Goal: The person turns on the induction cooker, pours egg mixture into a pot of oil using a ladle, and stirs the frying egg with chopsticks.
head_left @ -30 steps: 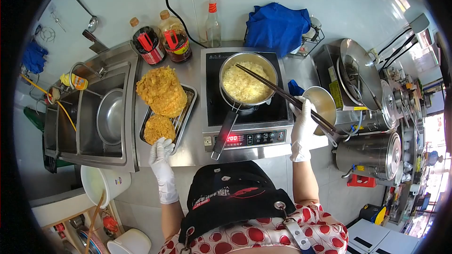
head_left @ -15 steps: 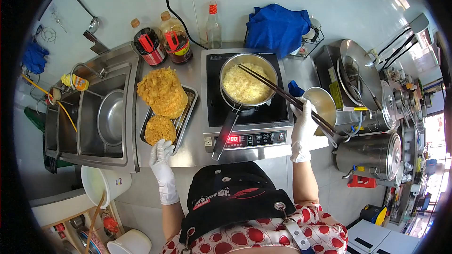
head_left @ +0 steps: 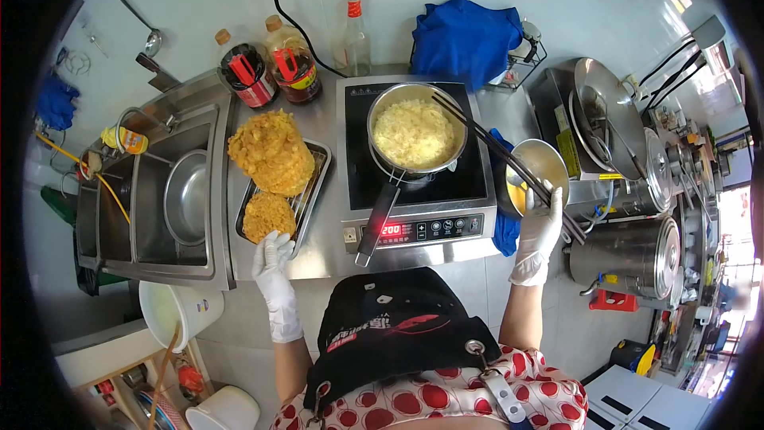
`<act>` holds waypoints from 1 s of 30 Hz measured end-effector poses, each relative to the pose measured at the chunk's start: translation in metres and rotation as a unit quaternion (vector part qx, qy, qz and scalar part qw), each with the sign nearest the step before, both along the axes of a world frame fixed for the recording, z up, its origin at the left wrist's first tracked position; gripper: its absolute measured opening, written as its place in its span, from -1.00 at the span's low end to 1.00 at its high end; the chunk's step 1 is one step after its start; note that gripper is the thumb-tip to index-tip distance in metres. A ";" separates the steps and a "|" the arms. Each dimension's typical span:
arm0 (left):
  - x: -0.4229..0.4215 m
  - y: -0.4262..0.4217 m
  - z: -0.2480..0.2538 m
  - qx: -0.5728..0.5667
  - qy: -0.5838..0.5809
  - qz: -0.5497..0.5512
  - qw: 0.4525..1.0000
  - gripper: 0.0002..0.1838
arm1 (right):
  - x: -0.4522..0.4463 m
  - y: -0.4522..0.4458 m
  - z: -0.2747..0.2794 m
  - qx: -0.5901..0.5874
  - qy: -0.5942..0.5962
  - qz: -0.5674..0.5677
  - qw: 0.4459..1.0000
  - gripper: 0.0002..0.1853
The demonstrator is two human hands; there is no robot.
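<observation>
My gloved right hand grips long dark chopsticks, held slanting from the right. Their tips reach over the far right rim of a steel saucepan. Inside the pan, a pale yellow frying mass bubbles. The hand is just below a metal bowl with something yellow in it. My gloved left hand has its fingers closed at the near corner of a wire-rack tray, against a golden fried cake. A taller stack of fried cakes stands behind it.
The pan sits on an induction cooker with a red display. Left is a double sink with a basin. Sauce bottles and a glass bottle line the wall. Blue cloths, woks and a stockpot are right.
My right hand has moved right and towards me, drawing the chopstick tips from over the pan's middle to its far right rim. The left hand stays at the tray. More blue cloth shows below the bowl.
</observation>
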State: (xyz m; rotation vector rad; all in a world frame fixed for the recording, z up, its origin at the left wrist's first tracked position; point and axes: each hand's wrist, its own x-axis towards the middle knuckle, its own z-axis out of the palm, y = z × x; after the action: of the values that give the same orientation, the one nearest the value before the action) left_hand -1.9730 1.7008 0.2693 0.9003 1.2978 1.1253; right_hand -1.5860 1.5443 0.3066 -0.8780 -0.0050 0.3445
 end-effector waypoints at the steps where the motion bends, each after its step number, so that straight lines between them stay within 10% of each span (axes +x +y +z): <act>1: 0.004 0.000 0.002 0.002 -0.004 -0.009 1.000 -0.68 | -0.002 -0.004 0.001 0.021 0.008 -0.017 1.000 -0.59; 30: 0.033 -0.001 -0.005 0.002 -0.018 -0.080 0.997 -0.67 | -0.026 -0.031 0.018 -0.176 -0.260 0.014 0.949 -0.71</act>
State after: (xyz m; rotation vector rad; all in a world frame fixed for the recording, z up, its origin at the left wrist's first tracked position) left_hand -1.9397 1.6996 0.2645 0.9644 1.1735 1.0150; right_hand -1.6116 1.5134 0.3247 -1.3058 -0.4563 0.1307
